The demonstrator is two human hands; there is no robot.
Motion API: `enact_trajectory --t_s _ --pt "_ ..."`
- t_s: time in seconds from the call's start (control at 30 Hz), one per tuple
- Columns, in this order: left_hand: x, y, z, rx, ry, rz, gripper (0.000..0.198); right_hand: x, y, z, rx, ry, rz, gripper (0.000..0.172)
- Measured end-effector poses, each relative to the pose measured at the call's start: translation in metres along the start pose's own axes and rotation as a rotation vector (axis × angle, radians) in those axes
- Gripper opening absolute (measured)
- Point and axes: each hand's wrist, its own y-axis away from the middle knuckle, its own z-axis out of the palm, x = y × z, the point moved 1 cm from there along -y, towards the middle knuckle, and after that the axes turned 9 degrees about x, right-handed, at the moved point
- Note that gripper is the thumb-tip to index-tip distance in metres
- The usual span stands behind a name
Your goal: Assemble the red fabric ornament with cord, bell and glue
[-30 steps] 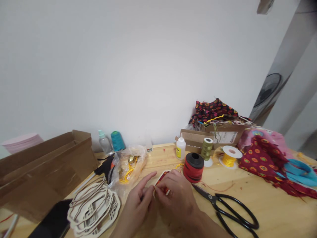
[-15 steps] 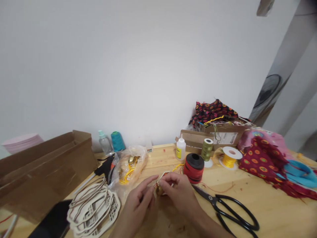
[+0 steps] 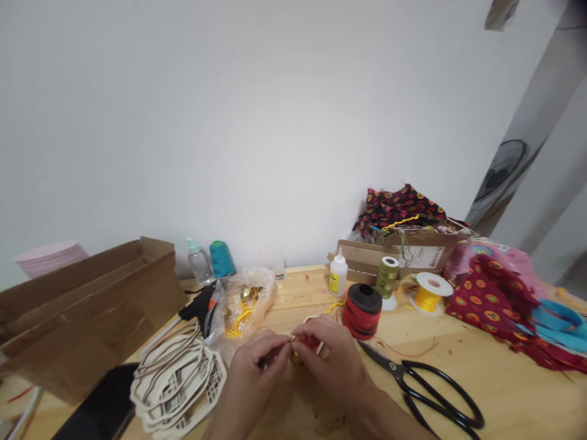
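Observation:
My left hand [image 3: 257, 373] and my right hand [image 3: 334, 353] meet low in the middle of the head view, thumbs and index fingers pinched. A thin red thread [image 3: 292, 340] shows between the fingertips of both hands. Just below the fingertips, a small gold bell [image 3: 294, 359] is partly covered by my right fingers. Behind the right hand, the pale rim of another piece shows, mostly hidden. A twisted yellow cord [image 3: 334, 307] runs from there toward a red thread spool [image 3: 362, 315].
Black scissors [image 3: 403, 373] lie right of my hands. Wooden cutout frames [image 3: 178, 379] are stacked at left, near a glue gun [image 3: 199, 308] and a plastic bag [image 3: 257, 305] holding bells. A glue bottle [image 3: 338, 276], green thread [image 3: 387, 278] and yellow cord spool [image 3: 428, 293] stand behind.
My left fingertips have closed in to meet the right ones, pinching the thread. The gold bell is now more covered. The whole view has shifted slightly.

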Motion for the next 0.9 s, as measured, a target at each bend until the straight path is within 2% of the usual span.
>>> enact_trajectory --t_s 0.07,0.13,0.27,0.43,0.7,0.8,0.9 --pt "-0.0025 0.0011 0.0002 -0.01 -0.033 0.041 0.017 0.0002 -0.001 -0.0017 -0.009 0.107 -0.177 0.013" --pt "-0.0039 0.0012 0.0003 0.0 -0.062 0.074 0.017 0.0013 -0.0023 -0.0019 -0.02 0.172 -0.281 0.018" --pt "-0.0036 -0.0002 0.0009 -0.029 -0.079 0.057 0.021 0.0053 -0.0035 0.0012 -0.043 0.261 -0.32 0.017" --pt "-0.0038 0.0006 0.0029 -0.096 0.008 -0.012 0.024 0.008 -0.001 0.0025 -0.004 0.266 -0.203 0.013" --pt "-0.0016 0.0001 0.0044 -0.152 0.04 -0.035 0.028 0.0066 0.0064 0.0064 0.054 0.03 0.053 0.013" --pt "-0.0018 -0.0002 0.003 -0.135 0.021 -0.029 0.026 0.0066 0.0054 0.0078 0.052 -0.004 0.092 0.012" --pt "-0.0031 0.0018 0.0025 -0.159 -0.07 0.038 0.026 0.006 0.0038 0.0075 0.053 -0.016 0.088 0.012"
